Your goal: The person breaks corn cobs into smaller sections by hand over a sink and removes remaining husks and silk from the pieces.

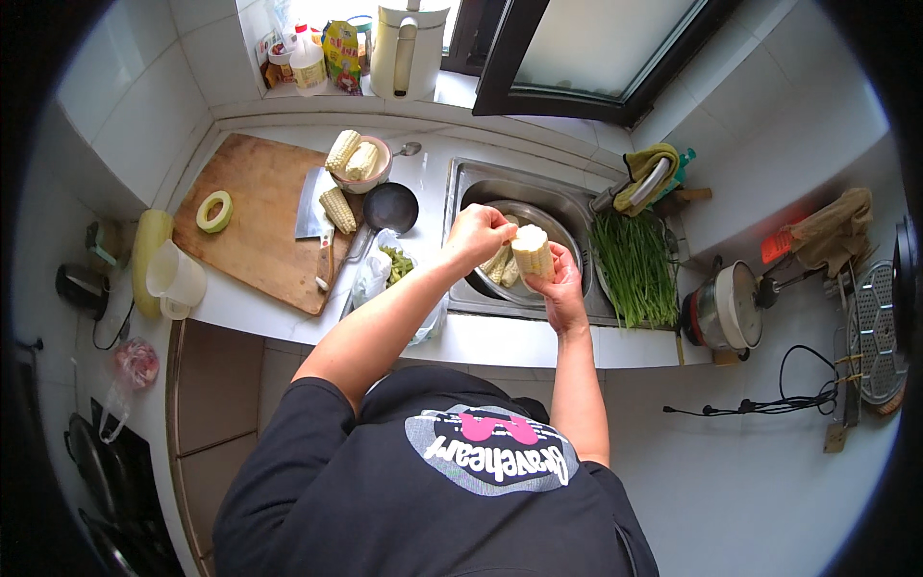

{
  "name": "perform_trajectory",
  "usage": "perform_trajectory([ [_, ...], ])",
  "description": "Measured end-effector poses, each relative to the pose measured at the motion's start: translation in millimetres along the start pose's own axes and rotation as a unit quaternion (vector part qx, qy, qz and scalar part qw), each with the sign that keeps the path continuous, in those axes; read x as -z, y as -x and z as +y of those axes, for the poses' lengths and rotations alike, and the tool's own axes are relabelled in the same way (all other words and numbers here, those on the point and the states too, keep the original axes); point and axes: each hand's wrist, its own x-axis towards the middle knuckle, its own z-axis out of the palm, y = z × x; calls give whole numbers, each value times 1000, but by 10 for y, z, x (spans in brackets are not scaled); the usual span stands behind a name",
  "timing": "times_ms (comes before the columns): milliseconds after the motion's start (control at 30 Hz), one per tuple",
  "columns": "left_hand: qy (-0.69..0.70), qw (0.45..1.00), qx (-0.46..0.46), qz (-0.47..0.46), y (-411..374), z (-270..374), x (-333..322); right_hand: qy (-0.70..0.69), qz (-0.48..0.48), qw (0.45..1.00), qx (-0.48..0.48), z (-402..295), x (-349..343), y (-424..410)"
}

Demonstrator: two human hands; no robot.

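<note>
My right hand (pixel 564 287) grips a piece of corn cob (pixel 532 254) from below, holding it upright with its cut end up. Thumb and fingertips of my left hand (pixel 482 234) are pinched together beside the cob's upper left edge; any thin strand between them is too small to make out. Beneath both hands, a round metal basin (pixel 566 227) stands in the stainless steel sink (pixel 479 177). More corn pieces (pixel 496 265) lie in the basin, partly hidden by my hands.
Left of the sink are a plastic bag of greens (pixel 398 265), a black ladle (pixel 390 208), a bowl (pixel 371 177) of corn, and a cleaver (pixel 311 209) beside another corn piece (pixel 337 210) on a wooden cutting board (pixel 249 252). Green chives (pixel 634 267) and a lidded pot (pixel 721 306) stand right.
</note>
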Motion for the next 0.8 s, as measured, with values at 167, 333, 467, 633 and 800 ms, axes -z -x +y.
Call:
perform_trajectory([
  [167, 87, 995, 36, -36, -7, -30, -106, -135, -14, 990, -23, 38, 87, 37],
  [333, 79, 996, 46, -17, 8, -72, -234, -250, -2, 967, -51, 146, 250, 34],
  [467, 78, 995, 56, 12, 52, -145, -236, -319, 2, 945, -68, 88, 291, -5],
  [633, 72, 997, -15, 0, 72, -55, -286, -358, -45, 930, -72, 20, 313, -4],
  [800, 75, 992, -101, 0, -102, 147, -429, -321, -41, 943, -75, 9, 283, -25],
])
